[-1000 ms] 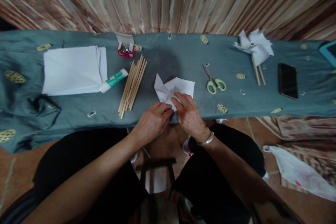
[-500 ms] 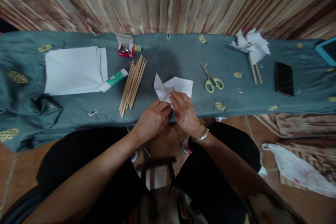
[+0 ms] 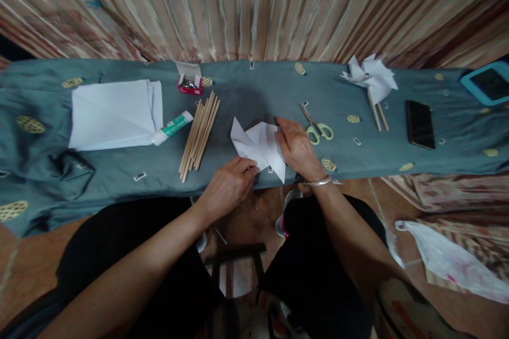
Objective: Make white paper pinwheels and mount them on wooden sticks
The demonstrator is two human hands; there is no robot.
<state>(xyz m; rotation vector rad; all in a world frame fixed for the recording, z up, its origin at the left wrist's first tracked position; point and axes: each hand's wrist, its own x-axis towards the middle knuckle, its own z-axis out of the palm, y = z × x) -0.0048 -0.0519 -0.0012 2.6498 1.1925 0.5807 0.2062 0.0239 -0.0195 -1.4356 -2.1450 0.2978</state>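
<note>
The person's left hand (image 3: 230, 183) pinches the near left part of a folded white paper (image 3: 260, 143) between thumb and fingers. The right hand (image 3: 298, 148), with a silver bracelet (image 3: 318, 182) at its wrist, has its fingers against the paper's right side; whether they pinch it cannot be told. The paper lies by the middle of the table's near edge, one pointed fold rising at its left and another pointing toward that edge.

A green cloth (image 3: 119, 169) covers the table. Left of the paper lies a bundle of wooden sticks (image 3: 201, 135), then a green-and-white tube (image 3: 173, 128) touching a stack of white sheets (image 3: 113, 114) toward the left end. A red box (image 3: 190, 83), lid raised, holds small metal pieces near the far edge. Scissors (image 3: 316, 127) lie just beside the right hand. Farther right, a white pinwheel (image 3: 374, 77) with two sticks lies by the far edge, then a dark phone (image 3: 420, 124), and a blue-framed tablet (image 3: 489, 83) nearest the far right corner.
</note>
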